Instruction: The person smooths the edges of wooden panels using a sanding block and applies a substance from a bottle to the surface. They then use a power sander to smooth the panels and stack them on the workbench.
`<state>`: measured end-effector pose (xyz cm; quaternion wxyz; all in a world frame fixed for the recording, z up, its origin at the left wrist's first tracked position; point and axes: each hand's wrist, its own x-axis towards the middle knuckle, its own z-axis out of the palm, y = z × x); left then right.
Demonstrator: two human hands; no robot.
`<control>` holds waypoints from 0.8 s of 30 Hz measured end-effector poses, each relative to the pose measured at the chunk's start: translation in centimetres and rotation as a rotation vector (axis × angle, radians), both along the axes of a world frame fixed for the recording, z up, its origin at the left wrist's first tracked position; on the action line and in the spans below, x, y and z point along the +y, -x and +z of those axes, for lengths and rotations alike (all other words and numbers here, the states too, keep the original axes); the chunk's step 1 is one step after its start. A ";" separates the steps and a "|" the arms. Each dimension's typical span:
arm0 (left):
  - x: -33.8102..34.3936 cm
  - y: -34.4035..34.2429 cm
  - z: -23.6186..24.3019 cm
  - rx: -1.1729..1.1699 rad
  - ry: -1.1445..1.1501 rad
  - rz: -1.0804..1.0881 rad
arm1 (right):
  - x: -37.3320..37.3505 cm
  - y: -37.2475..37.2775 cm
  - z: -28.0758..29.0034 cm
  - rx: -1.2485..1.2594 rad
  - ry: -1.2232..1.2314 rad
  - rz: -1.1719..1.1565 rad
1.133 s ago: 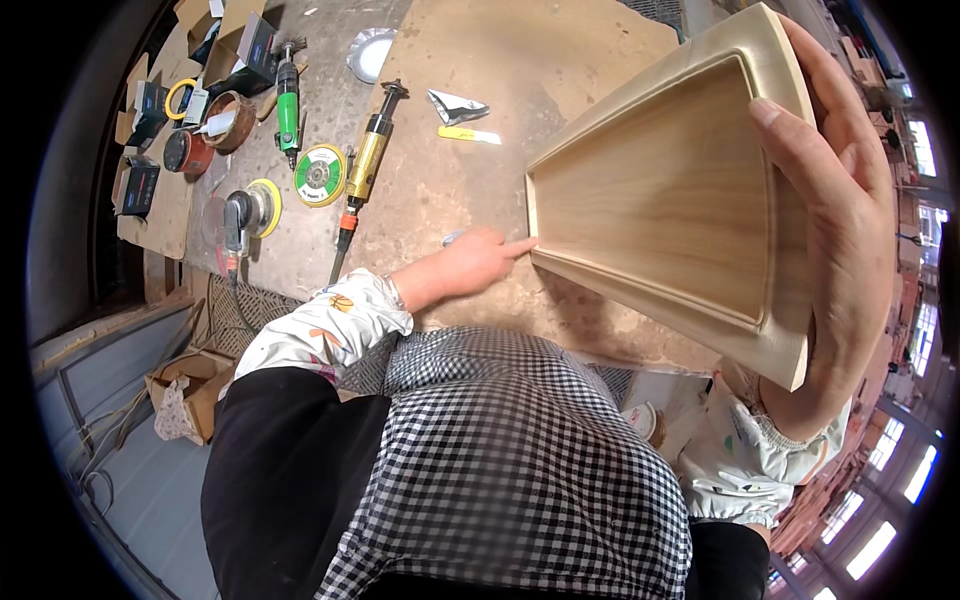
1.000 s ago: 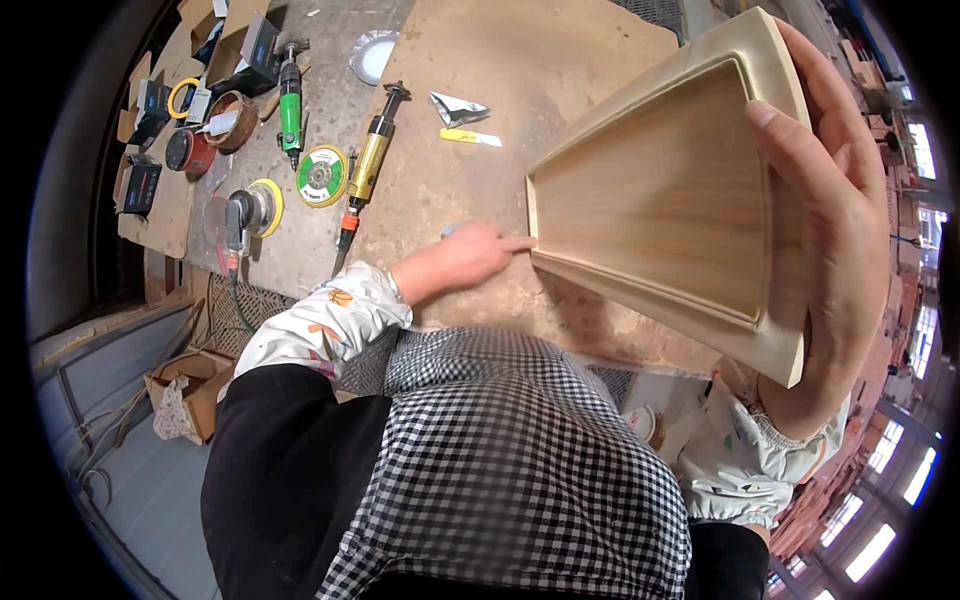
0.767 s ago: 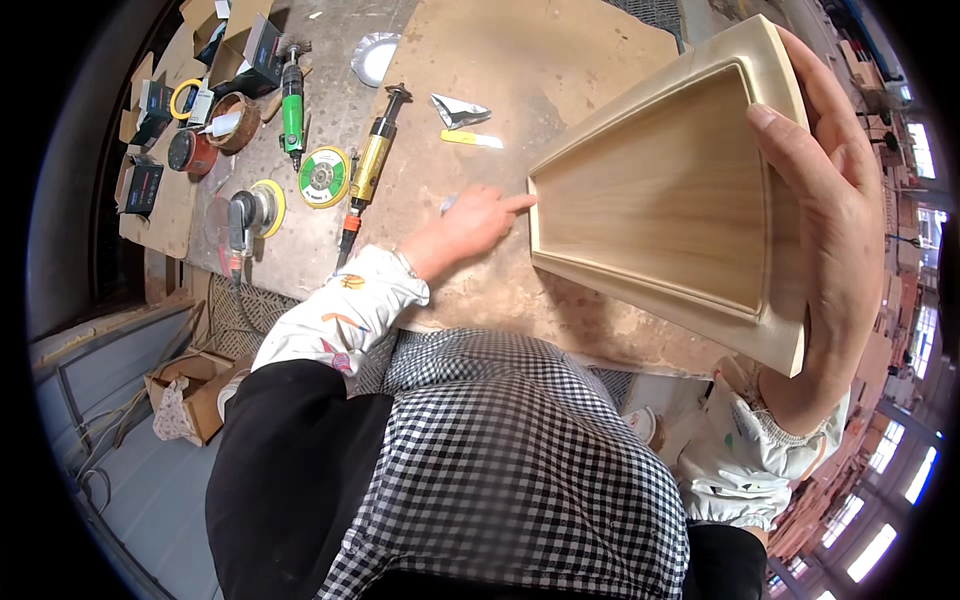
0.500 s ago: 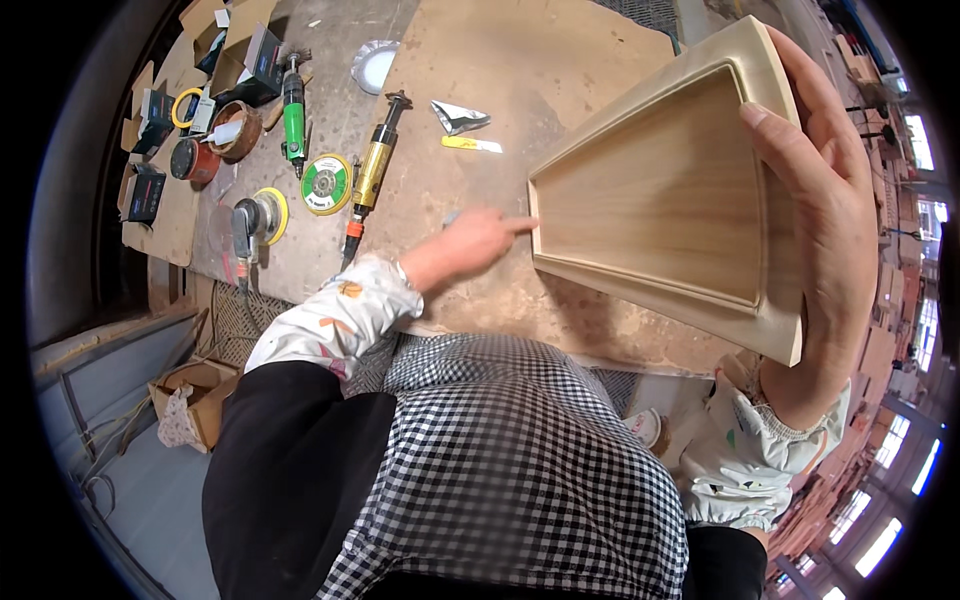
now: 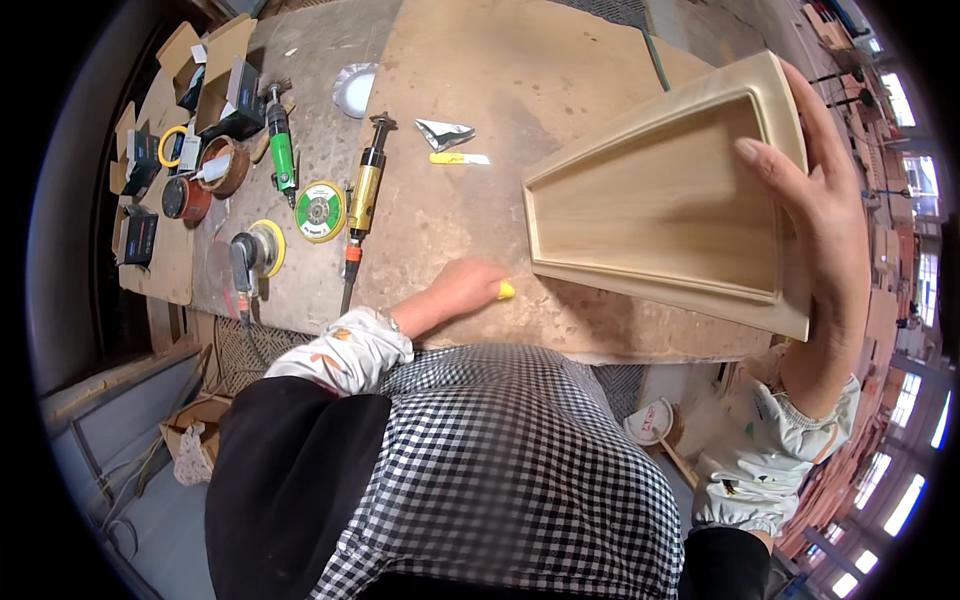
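Note:
My right hand grips a pale wooden tapered piece with a recessed panel and moulded rim, thumb over its wide right end and fingers behind. My left hand is closed on a small yellow item, mostly hidden, low over the board below the piece's narrow end. Above it lie a crumpled silver packet and a yellow-white strip on the brown board. A gold air tool lies left of these.
The bench also holds a green tool, a green-rimmed disc, a sander, a foil dish, opened boxes, tubs and tape. Below stand a carton and a lidded bucket.
My left hand has left the narrow end, moved down and closed on a yellow item. The wooden piece and my right hand have shifted slightly; the view has shifted too.

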<state>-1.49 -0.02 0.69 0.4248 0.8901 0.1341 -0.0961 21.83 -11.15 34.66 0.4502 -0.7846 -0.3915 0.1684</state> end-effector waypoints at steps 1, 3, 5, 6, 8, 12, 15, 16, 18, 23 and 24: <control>-0.2 0.2 0.7 0.090 0.200 0.160 | -0.8 -0.6 -0.2 -0.023 0.006 -0.017; -1.7 0.5 -2.8 0.063 0.758 0.465 | -2.5 -0.8 0.0 0.018 -0.012 -0.114; -2.0 -0.3 -3.7 0.040 1.092 0.640 | -5.8 -2.0 -0.1 0.026 0.050 -0.180; -1.8 -1.0 -3.0 0.040 1.155 0.655 | -7.9 -1.8 -0.4 0.033 0.007 -0.263; -1.4 -2.1 -2.9 0.000 1.262 0.688 | -11.8 0.1 -2.0 0.004 -0.137 -0.413; 1.1 -4.6 -4.5 -0.084 1.098 0.659 | -18.3 4.8 -8.7 -0.159 -0.321 -0.537; 3.2 -6.8 -2.8 -0.053 0.839 0.595 | -21.2 7.7 -12.1 -0.072 -0.043 -0.642; 3.7 -7.5 -3.6 -0.090 0.715 0.581 | -22.0 8.2 -13.8 -0.029 -0.013 -0.651; 5.1 -9.1 -3.1 -0.138 0.372 0.555 | -23.5 8.7 -18.3 0.031 0.069 -0.678; 8.2 -11.3 -3.2 -0.037 -0.017 0.618 | -20.9 8.6 -21.9 -0.310 0.716 -0.317; 8.4 -11.5 -2.5 -0.031 -0.074 0.616 | -20.2 8.3 -22.2 -0.325 0.729 -0.266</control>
